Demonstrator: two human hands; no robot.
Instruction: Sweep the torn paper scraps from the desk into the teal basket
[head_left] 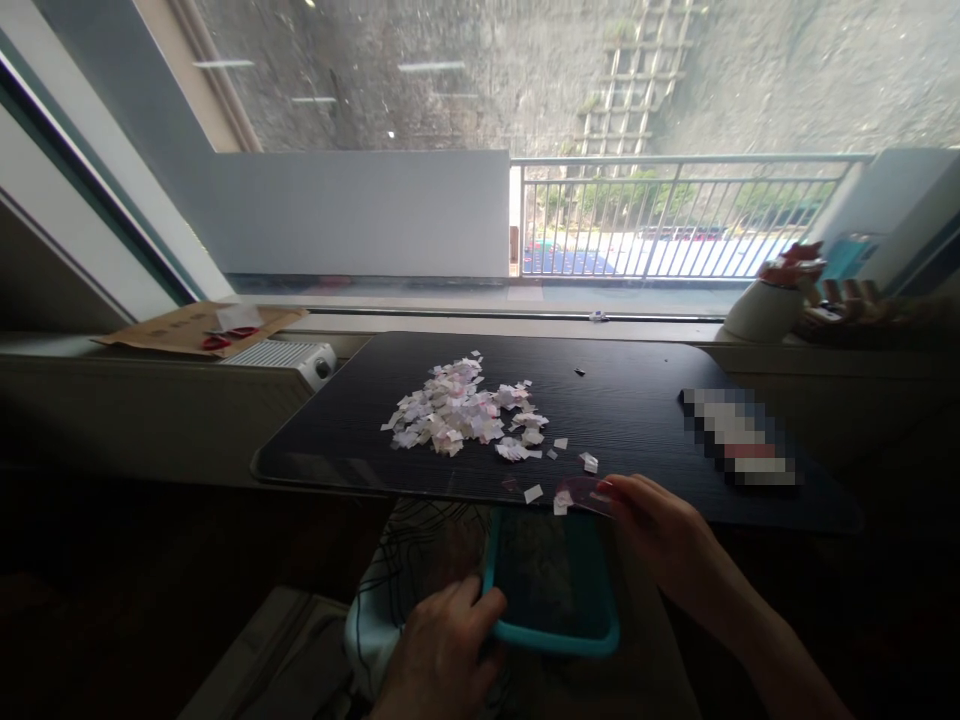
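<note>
Paper scraps (450, 410) heaped on table (622, 400), left of its middle. Clear disc (581, 494) at table's front edge, pinched shut in right hand (664, 522). Tub (555, 641) below that edge; left hand (450, 635) clamped on rim. Envelope (165, 330) left of table, print illegible.

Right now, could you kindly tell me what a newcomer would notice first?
The pale heap of paper scraps stands out on the dark table. By the table's near edge, the left hand grips a turquoise container, and the right hand holds a translucent pinkish piece.
</note>
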